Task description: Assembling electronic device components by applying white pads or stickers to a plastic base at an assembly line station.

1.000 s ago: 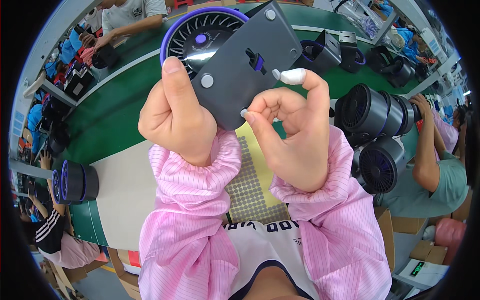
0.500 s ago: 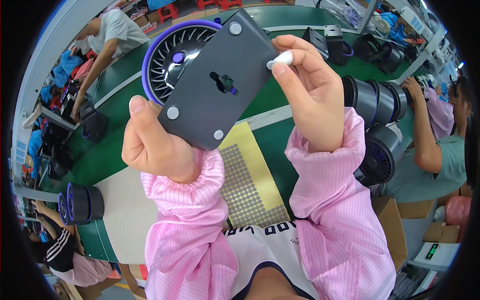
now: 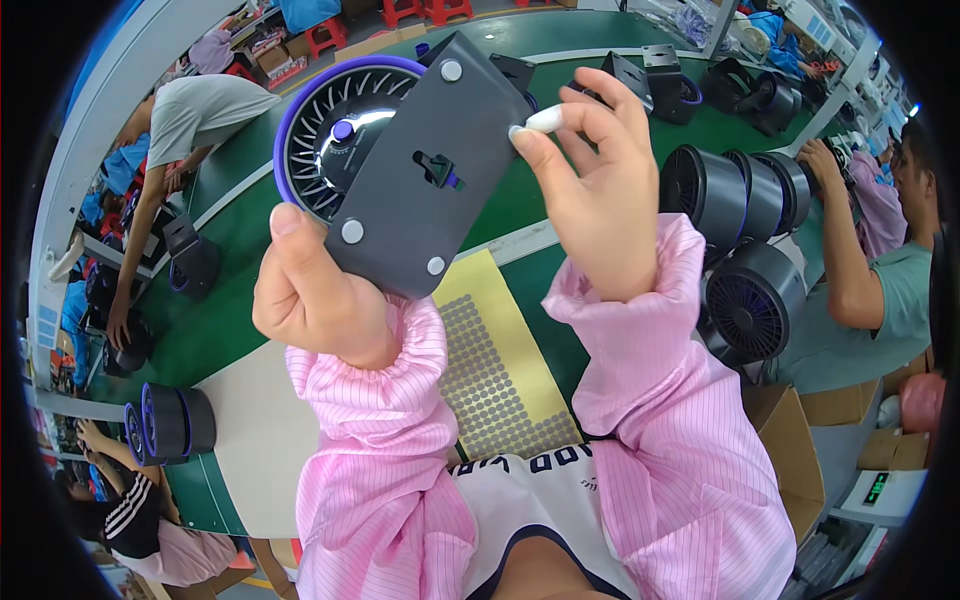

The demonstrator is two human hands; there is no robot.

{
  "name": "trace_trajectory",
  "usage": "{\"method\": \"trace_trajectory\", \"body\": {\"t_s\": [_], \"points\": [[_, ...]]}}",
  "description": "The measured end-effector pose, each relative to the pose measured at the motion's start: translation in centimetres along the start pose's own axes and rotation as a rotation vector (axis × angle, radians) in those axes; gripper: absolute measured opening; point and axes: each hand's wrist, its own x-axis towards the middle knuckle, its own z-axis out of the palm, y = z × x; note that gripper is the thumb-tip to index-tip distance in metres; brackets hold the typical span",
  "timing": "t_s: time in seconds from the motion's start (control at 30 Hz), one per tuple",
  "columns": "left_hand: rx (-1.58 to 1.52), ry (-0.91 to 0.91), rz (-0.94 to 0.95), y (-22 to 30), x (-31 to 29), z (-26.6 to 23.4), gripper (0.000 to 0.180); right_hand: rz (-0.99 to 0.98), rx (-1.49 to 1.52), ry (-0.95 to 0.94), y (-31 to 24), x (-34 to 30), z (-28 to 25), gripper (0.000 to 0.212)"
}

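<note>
My left hand (image 3: 325, 295) is closed around the lower left edge of a dark grey desk fan's flat base (image 3: 430, 185), holding it tilted up in front of me. The purple-rimmed fan head (image 3: 345, 135) shows behind it. Three pale round pads sit near the base's corners: one pad (image 3: 451, 70) at the top, two at the lower end. My right hand (image 3: 600, 180), with a white finger cot (image 3: 545, 120) on the forefinger, pinches another small round pad (image 3: 515, 131) at the remaining corner. Below lies a yellow sheet (image 3: 515, 350) with rows of grey round pads.
Several dark fans (image 3: 745, 300) stand at the right, near a co-worker in green (image 3: 900, 300). Two purple-rimmed fan heads (image 3: 175, 420) rest at the left by a beige board (image 3: 250, 430). Another person's arm (image 3: 130, 240) reaches over the green table. An open cardboard box (image 3: 785, 450) is lower right.
Both my hands and the fan have shifted slightly left in view. My right fingers have come closer to the base's corner with the pad. The co-worker at the left has reached nearer.
</note>
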Motion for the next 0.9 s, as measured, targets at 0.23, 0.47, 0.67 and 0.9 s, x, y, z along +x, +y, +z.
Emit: {"method": "trace_trajectory", "body": {"t_s": [0.23, 0.47, 0.67, 0.9], "points": [[-0.035, 0.013, -0.164, -6.2, 3.4, -0.3, 0.037, -0.128, -0.484, -0.331, 2.3, -5.5, -1.1, 0.037], [0.379, 0.180, -0.190, -20.2, 3.2, -2.6, 0.043, -0.079, -0.426, -1.114, 3.3, -20.4, -5.4, 0.044], [0.590, 0.019, -0.219, -23.9, 6.2, -6.4, 0.033, -0.357, -0.507, -0.882, 3.8, -23.9, -5.8, 0.019], [1.709, 0.369, 0.029, -27.4, 21.2, -21.8, 0.048, -0.335, -0.598, -0.859, 2.9, -24.5, -5.9, 0.020]]}}
